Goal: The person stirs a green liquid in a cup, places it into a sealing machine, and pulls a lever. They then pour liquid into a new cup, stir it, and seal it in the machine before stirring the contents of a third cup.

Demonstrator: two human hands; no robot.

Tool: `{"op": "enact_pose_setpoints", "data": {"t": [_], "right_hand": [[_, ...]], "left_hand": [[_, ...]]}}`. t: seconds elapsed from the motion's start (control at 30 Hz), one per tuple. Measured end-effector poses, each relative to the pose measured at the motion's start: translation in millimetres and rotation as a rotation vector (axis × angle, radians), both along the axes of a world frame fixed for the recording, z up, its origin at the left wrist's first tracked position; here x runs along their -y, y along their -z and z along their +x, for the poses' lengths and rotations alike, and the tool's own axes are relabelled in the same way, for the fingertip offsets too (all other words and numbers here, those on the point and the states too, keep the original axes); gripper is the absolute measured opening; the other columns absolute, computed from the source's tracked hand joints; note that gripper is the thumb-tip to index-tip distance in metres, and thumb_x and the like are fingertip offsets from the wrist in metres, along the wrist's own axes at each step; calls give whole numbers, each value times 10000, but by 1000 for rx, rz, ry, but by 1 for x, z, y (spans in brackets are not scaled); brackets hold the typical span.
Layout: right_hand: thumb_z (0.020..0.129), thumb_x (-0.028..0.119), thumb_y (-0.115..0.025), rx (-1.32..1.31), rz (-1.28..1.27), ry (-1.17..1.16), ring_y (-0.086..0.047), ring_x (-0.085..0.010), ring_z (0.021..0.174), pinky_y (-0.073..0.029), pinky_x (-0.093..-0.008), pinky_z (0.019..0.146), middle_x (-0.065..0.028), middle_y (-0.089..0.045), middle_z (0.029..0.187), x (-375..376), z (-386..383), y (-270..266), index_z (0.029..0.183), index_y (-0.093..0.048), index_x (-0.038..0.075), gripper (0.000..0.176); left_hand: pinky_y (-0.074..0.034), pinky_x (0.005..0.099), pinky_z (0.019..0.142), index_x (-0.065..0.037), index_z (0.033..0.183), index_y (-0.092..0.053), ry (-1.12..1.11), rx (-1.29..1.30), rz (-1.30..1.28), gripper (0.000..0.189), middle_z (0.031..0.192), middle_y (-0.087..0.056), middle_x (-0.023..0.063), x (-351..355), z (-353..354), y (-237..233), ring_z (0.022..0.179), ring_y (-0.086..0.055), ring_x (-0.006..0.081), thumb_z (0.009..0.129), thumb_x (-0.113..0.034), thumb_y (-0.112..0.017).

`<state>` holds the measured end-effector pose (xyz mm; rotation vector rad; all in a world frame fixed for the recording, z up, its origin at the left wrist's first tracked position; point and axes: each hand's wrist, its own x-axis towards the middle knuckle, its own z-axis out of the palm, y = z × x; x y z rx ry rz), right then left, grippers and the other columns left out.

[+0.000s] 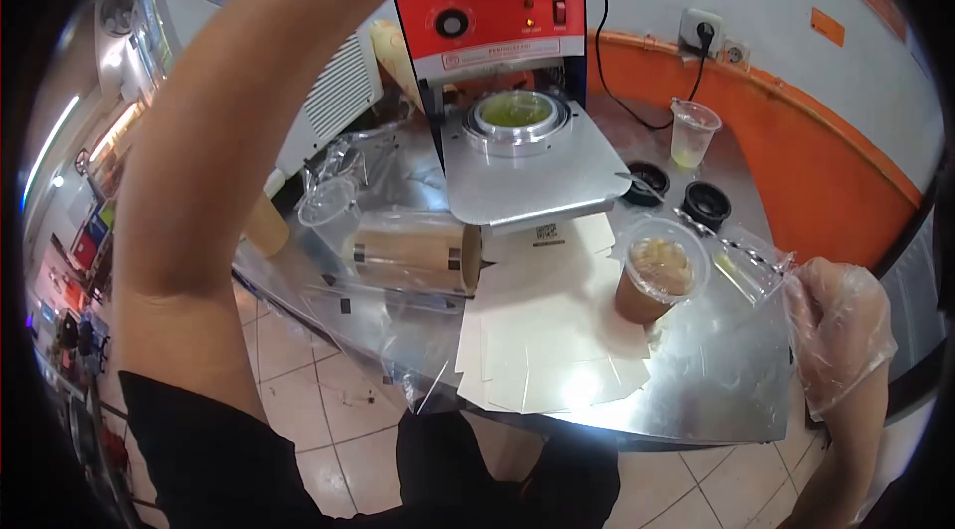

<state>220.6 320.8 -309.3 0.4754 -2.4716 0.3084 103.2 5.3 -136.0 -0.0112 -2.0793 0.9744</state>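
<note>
My left arm (229,131) rises from the lower left to the top of the red and silver cup sealer (492,6); the hand itself is cut off by the top edge. A cup of green drink (514,113) sits in the sealer's ring. My right hand (836,325), in a clear glove, is closed on the end of a clear plastic wrapper (751,260) at the right of the steel counter. Just left of the wrapper stands an open cup of brown drink with ice (660,278).
A sleeve of paper cups (413,252) lies on its side by white paper sheets (547,340). Stacked clear cups (328,209) stand at left. A nearly empty plastic cup (692,131) and two black rings (706,203) sit near the orange wall. The counter edge (637,429) is close to me.
</note>
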Motion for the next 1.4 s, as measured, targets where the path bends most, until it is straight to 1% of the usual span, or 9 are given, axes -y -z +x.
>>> {"op": "enact_pose_setpoints", "data": {"t": [0.03,0.17,0.27,0.3,0.63,0.97,1.07,1.17,1.4], "right_hand": [[897,40,-689,34,-21,23,-606,-408,703,-464,-460,662,-248,-595,746,3,1,-3,838,-643,-45,114],[900,46,-686,17,-9,36,-609,-417,689,-470,-465,657,-257,-611,749,3,-1,-6,834,-659,-48,118],[899,60,-692,23,-22,40,-616,-418,686,-474,-457,650,-255,-622,750,5,0,-7,829,-669,-46,129],[899,63,-692,32,-22,41,-613,-420,685,-473,-457,644,-254,-616,745,5,1,-7,826,-670,-44,131],[897,66,-694,2,-92,32,-550,-415,625,-434,-453,598,-260,-571,707,0,6,-4,805,-651,-50,154],[903,60,-687,52,-82,40,-554,-426,632,-429,-460,599,-279,-563,715,-3,5,-3,799,-636,-58,165],[909,111,-689,-10,-77,35,-588,-448,651,-455,-487,603,-248,-567,684,-2,4,0,744,-592,-5,225],[908,106,-685,-9,-94,37,-580,-450,645,-446,-486,596,-252,-560,681,-1,5,1,742,-589,-14,226],[914,90,-679,2,-105,9,-560,-438,637,-433,-476,600,-256,-556,687,-4,6,1,773,-604,-36,203]], "left_hand": [[-353,503,1217,21,1550,-369,-96,7,2,847,1512,-457,211,1,-10,-7,1441,-416,344,874,-258,-796],[-317,574,1222,-84,1616,-277,-97,-102,-71,929,1558,-395,204,27,-40,-6,1479,-363,352,876,-279,-804],[-306,593,1222,-117,1619,-260,-18,-176,-70,917,1553,-397,201,24,-29,6,1476,-361,358,889,-271,-791],[-322,596,1212,-132,1617,-248,-92,-120,-42,888,1540,-410,207,21,-35,-3,1464,-379,362,905,-242,-767],[-367,589,1179,-108,1589,-314,-29,-144,-83,726,1513,-451,194,30,-42,-8,1427,-440,340,954,-160,-662],[-408,578,1163,-72,1523,-415,41,-130,-62,639,1427,-545,181,34,-48,-16,1354,-528,317,943,-127,-678],[-447,546,1142,-66,1516,-426,39,-116,-59,643,1383,-580,180,33,-48,-20,1305,-572,304,940,-139,-701],[-511,503,1086,-44,1508,-413,58,-7,30,758,1296,-625,204,23,-30,-29,1218,-626,314,895,-258,-804],[-566,468,1000,-21,1483,-381,222,356,258,785,1265,-652,241,18,-2,-63,1181,-646,401,877,-249,-827]]}}
